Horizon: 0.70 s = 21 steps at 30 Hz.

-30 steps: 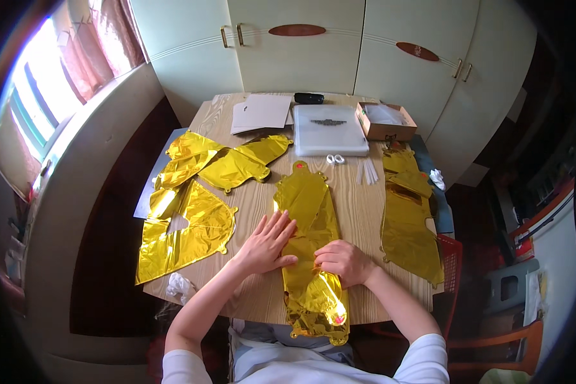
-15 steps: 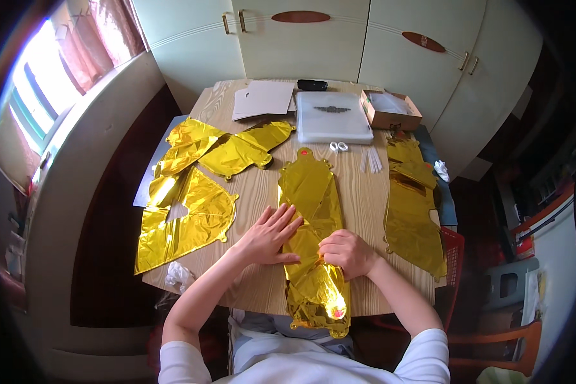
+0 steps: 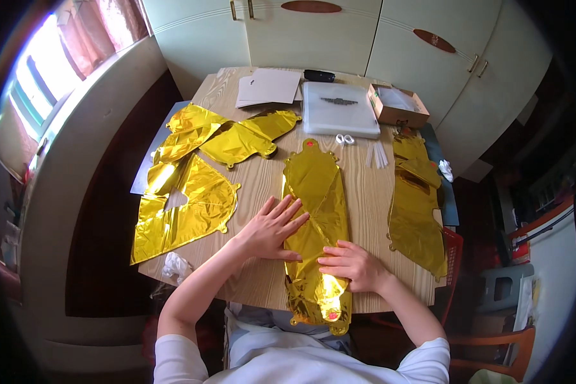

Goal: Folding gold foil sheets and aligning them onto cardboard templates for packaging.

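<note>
A long flat gold foil balloon (image 3: 315, 192) lies lengthwise down the middle of the wooden table (image 3: 256, 185), its near end hanging over the front edge. My left hand (image 3: 272, 227) lies flat with fingers spread on the balloon's left edge. My right hand (image 3: 352, 264) rests on the balloon's right side nearer the table edge, fingers half curled and pressing the foil. Neither hand grips anything.
More flat gold foil balloons lie at the left (image 3: 185, 198), back left (image 3: 249, 137) and right (image 3: 419, 205). White papers (image 3: 269, 86), a white flat box (image 3: 338, 107), an open cardboard box (image 3: 398, 105), a black object (image 3: 319, 75) and white straws (image 3: 377, 153) sit at the back. Crumpled tissue (image 3: 175, 264) is front left.
Both hands have slid a little along the balloon toward the front edge. My view has tilted slightly.
</note>
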{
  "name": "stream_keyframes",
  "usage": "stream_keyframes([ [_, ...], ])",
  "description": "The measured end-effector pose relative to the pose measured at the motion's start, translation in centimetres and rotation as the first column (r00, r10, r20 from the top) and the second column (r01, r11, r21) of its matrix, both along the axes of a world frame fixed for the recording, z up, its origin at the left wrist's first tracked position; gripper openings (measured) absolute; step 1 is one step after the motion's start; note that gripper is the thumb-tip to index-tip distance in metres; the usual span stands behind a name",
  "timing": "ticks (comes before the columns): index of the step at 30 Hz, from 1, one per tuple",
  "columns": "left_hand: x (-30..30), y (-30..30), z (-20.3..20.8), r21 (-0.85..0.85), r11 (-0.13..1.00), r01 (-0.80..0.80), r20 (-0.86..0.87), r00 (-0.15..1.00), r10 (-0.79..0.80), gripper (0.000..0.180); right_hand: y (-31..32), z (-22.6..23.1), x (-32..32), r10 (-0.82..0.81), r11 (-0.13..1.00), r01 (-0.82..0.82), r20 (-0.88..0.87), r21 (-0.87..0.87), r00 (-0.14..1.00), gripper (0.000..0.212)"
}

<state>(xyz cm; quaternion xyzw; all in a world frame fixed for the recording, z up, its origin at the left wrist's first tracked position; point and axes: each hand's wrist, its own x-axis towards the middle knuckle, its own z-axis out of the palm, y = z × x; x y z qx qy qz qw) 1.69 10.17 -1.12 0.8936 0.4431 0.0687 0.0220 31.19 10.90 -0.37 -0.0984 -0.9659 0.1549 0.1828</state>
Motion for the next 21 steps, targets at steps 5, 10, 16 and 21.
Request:
stream_keyframes([
  [5,0.1,-0.6,0.1,0.016,0.998,-0.058,0.014,0.998,0.058,0.096,0.0,0.1,-0.4,0.052,0.997,-0.05,0.022,-0.059,0.998,0.046],
  [10,0.5,-2.4,0.8,-0.029,0.989,-0.147,0.041,0.988,0.148,0.09,-0.2,-0.2,-0.2,0.049,0.999,-0.048,0.02,-0.019,0.999,0.048],
  [16,0.5,-4.3,1.1,-0.109,0.981,-0.162,0.015,0.986,0.164,0.084,-0.6,-0.4,-0.3,0.056,0.995,-0.054,-0.021,0.085,0.998,0.036],
  [21,0.4,-4.4,1.1,-0.111,0.984,-0.136,0.008,0.99,0.138,0.086,-1.0,0.1,-0.4,0.066,0.985,-0.059,-0.037,0.163,0.997,0.025],
])
